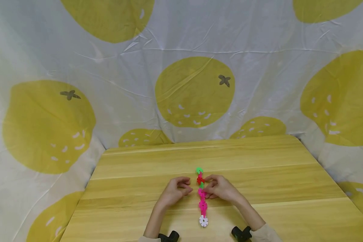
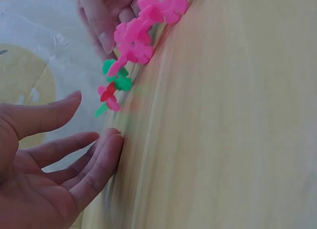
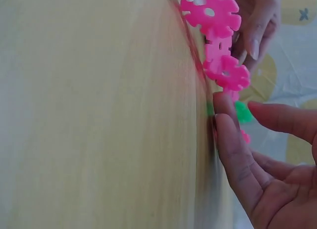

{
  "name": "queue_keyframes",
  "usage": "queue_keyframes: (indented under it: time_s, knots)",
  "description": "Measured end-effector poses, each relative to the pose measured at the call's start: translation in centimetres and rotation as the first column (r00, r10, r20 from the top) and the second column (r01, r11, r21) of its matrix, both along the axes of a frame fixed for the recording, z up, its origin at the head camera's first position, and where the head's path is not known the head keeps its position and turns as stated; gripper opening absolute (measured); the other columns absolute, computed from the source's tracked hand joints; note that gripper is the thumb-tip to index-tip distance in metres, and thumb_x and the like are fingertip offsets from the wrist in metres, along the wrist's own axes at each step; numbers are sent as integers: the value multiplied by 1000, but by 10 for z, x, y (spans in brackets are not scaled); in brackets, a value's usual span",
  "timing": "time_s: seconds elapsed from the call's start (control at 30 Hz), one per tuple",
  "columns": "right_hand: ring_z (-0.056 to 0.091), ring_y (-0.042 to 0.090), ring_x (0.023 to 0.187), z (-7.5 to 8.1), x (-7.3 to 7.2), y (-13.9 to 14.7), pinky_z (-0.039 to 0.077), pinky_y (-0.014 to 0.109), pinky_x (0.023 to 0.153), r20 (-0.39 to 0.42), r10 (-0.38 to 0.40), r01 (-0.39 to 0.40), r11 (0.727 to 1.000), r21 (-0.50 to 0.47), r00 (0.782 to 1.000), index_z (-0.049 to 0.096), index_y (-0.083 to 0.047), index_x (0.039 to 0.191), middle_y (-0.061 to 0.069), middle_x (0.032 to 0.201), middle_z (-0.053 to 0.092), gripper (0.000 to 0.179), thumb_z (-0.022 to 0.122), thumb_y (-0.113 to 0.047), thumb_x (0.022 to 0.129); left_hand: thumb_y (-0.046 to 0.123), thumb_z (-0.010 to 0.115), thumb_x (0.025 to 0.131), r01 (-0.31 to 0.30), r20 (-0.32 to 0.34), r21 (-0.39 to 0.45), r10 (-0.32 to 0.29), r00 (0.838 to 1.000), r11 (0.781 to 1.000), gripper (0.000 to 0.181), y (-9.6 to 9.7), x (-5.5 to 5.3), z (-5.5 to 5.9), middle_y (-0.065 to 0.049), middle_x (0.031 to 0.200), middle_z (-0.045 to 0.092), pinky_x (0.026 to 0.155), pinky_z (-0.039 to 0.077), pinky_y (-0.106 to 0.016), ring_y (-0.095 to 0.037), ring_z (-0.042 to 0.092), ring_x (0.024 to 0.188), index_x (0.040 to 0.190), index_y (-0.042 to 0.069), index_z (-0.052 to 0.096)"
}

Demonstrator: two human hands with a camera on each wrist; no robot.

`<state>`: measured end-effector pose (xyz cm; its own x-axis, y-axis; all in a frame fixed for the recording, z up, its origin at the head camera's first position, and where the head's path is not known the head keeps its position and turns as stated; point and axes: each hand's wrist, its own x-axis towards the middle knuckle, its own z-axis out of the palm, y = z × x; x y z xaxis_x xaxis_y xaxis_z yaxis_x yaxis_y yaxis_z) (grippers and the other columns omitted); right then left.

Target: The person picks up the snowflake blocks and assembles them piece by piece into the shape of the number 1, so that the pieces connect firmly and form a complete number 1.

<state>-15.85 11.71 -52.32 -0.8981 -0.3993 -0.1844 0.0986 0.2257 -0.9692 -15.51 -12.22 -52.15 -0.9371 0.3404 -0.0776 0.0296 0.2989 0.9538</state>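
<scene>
A chain of interlocking plastic snowflake discs lies on the table, running from near to far between the two hands. At its near end is a white disc, followed by several pink discs. Farther along come a small green piece, a red disc and a green disc at the far tip. My left hand is just left of the chain, thumb and fingers apart with nothing between them. On the other side my right hand has its fingertips right at the chain's middle, thumb and fingers loosely spread in the right wrist view.
The wooden table carries the chain and reaches back to a hanging cloth printed with yellow fruit. The same cloth hangs along both sides. Black wrist devices sit below each hand at the near edge.
</scene>
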Motion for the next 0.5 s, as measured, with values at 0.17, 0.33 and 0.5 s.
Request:
queue_keyframes:
  time_s: [0.17, 0.33, 0.5]
  knots:
    - [75, 24, 81, 2, 2, 6, 64, 37, 71, -13, 2, -1, 999, 38, 1000, 55, 14, 131, 19, 94, 70, 40, 66, -3, 96, 10, 74, 96, 16, -24, -36, -17, 1000, 999, 46, -9, 2, 1, -26, 124, 66, 74, 57, -21, -29, 68, 107, 134, -11, 60]
    - [75, 27, 82, 9, 5, 19, 65, 39, 75, -39, 23, -20, 996, 82, 999, 55, 14, 133, 22, 105, 71, 42, 66, -9, 99, 21, 72, 99, 26, -57, -103, -32, 998, 994, 51, -20, 7, 5, -23, 133, 64, 83, 57, -27, -33, 64, 116, 140, -7, 58]
    - [73, 31, 92, 22, 8, 41, 63, 41, 80, -104, 29, -13, 987, 157, 994, 53, 13, 137, 24, 113, 70, 49, 62, -23, 105, 26, 71, 100, 26, -137, -174, -51, 989, 984, 59, -37, 11, 11, -25, 150, 51, 110, 48, -59, -47, 50, 137, 147, -4, 51]
